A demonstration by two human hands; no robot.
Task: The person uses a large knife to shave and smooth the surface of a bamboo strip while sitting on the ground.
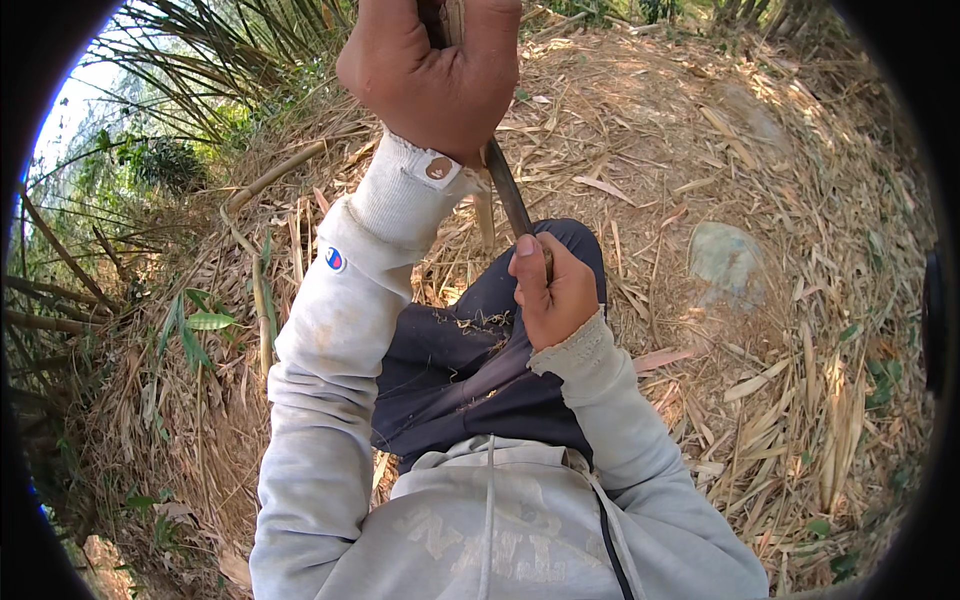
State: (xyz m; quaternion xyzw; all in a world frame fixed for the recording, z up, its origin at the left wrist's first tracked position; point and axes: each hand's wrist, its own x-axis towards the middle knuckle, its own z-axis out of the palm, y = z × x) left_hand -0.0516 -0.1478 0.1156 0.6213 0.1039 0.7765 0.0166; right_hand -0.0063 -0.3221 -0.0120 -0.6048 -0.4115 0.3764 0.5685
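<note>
My left hand, raised at the top edge, is closed round a brownish wooden strip. A pale length of wood shows below that wrist, perhaps the same strip; the wrist hides the join. Over my lap my right hand is closed on the near end of a long, narrow dark bar, its thumb pressed along it. The bar slants up and away, passing out of sight behind my left wrist. Whether it is a blade or a stick I cannot tell. Thin curly shavings lie on my dark trousers.
Dry bamboo leaves and husks cover the sloping brown ground. A flat greyish stone sits to the right. A bent cane lies at the left, near a small green plant. Bamboo stems rise at the far left.
</note>
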